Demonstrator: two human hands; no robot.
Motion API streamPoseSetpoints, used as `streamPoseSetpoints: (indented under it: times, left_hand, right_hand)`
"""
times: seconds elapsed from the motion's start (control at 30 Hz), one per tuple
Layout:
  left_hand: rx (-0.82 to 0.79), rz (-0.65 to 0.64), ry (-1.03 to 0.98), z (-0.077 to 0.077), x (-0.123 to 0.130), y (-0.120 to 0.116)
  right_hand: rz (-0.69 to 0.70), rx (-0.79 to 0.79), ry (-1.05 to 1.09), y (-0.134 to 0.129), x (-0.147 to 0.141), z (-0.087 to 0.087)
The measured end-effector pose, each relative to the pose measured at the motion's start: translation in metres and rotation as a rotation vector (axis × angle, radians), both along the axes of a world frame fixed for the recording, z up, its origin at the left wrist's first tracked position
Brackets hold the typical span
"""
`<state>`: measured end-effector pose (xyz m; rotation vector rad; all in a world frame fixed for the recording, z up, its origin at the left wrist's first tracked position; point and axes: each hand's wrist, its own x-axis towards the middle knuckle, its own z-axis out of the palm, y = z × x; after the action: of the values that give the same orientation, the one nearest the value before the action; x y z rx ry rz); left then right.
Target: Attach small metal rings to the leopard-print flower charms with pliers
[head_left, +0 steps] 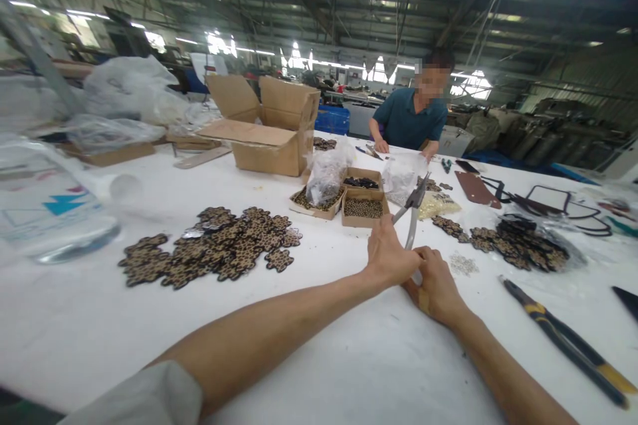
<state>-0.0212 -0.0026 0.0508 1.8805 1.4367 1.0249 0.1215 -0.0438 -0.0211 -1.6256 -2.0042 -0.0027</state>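
Both of my hands meet over the white table (349, 345), around metal pliers (413, 209) whose jaws point up and away from me. My left hand (391, 252) has its fingers wrapped round the handles. Just to the right, my right hand (434, 282) is closed at the lower end of the pliers; whatever else its fingers hold is hidden. Flower-shaped leopard-print pieces (224, 246) lie in a pile left of my hands. Beyond the hands, a small cardboard box (363, 221) holds many tiny bronze-coloured parts. Small clear bits (463, 264) are scattered to the right of my right hand.
Yellow-and-black pliers (563, 339) lie at the right. Behind them is a second leopard-print pile (523, 246) with plastic over it. A large open carton (272, 146) stands at the back. Across the table is another person (413, 119). A clear container (50, 206) stands far left.
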Motion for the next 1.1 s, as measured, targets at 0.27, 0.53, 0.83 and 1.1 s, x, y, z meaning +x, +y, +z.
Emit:
streamPoseSetpoints:
  times: [0.27, 0.53, 0.83, 1.1]
  left_hand:
    - [0.013, -0.011, 0.053, -0.023, -0.002, 0.006]
    - [-0.045, 0.046, 0.113, -0.035, 0.002, 0.001]
    - [0.067, -0.04, 0.305, -0.038, -0.022, -0.003]
    - [0.201, -0.198, 0.448, -0.034, -0.023, -0.003]
  right_hand:
    - [-0.096, -0.012, 0.007, 0.016, 0.0, -0.007]
    - [-0.049, -0.052, 0.501, 0.024, -0.001, -0.016]
    - [0.011, -0.002, 1.035, 0.005, 0.067, 0.016]
    - [-0.035, 0.269, 0.469, -0.008, 0.132, 0.043]
